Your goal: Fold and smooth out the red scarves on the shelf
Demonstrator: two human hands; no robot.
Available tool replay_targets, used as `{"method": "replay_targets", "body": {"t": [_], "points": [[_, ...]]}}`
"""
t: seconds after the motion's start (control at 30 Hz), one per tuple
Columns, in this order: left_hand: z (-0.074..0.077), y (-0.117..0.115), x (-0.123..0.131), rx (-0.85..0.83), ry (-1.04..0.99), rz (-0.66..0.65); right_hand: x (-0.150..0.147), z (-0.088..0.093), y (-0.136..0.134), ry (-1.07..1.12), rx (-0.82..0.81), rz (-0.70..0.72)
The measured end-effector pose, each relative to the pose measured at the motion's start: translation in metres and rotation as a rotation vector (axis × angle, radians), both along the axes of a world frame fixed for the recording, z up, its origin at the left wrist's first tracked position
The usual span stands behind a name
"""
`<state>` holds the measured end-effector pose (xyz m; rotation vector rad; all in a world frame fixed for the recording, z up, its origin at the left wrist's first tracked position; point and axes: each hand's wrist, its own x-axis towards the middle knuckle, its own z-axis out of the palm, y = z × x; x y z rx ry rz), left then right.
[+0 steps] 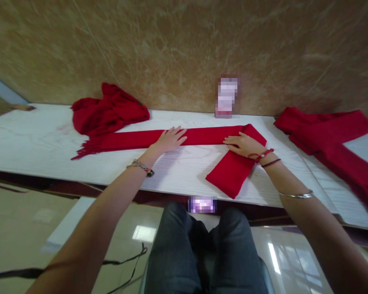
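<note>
scarf (202,136) lies along mid counter (33,143), its right end folded back toward the front edge; left hand (170,141) and right hand (243,145) press flat on it, fingers apart, gripping nothing, so i'd say the fold can skew or the flap slide off that edge.

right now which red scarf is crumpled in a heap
The back-left scarf, bunched up in a pile. The middle scarf lies flat in a long strip, and the right scarf is spread out.
</note>
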<state>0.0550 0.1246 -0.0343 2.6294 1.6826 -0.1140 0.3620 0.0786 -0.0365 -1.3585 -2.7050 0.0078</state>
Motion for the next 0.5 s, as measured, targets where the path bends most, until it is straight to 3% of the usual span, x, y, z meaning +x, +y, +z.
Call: {"method": "replay_targets", "body": {"t": [0.17,0.27,0.37,0.5], "points": [[-0.003,-0.005,-0.11,0.064,0.077,0.161,-0.003,-0.002,-0.001,0.007,0.047,-0.024],[-0.004,-0.015,-0.16,0.072,0.077,0.269,-0.003,-0.002,-0.002,0.0,0.108,-0.002],[-0.005,-0.024,-0.191,0.092,0.051,0.365,-0.007,0.0,0.001,-0.028,0.194,0.021],[-0.002,-0.024,-0.204,0.07,0.078,0.408,-0.029,0.009,0.013,-0.036,0.229,0.025]]}}
